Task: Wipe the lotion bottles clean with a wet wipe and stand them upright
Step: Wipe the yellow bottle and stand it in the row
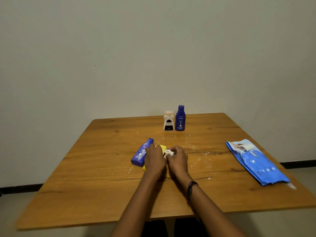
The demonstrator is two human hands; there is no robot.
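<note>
Yellow lotion bottle (163, 147) is lying flat near the middle of the wooden table (102, 177), mostly hidden under my left hand (154, 159); only its far end and a sliver of the near end show. Left hand is clamped down over it, fingers curled round the body. Right hand (177, 159) is right beside, touching the left, fingers bunched and pinching a crumpled white wet wipe (169, 152) against the bottle's far end. Lying blue Nivea bottle (141, 153) sits just left of the yellow one, on its side, cap pointing away from me, touching or nearly touching my left hand (can't tell which). Further back, two are already standing: a white bottle (169, 121) with a pale cap and dark label, and the upright blue Nivea bottle (180, 118) just to its right, close together near the far edge. White smears (196, 159) are scattered over the wood around my hands. Blue wet wipe pack (256, 163) lies flat well off to the right, flap peeled open. Black wristband (191, 185) on my right wrist. Plain wall (153, 57) behind the table.
</note>
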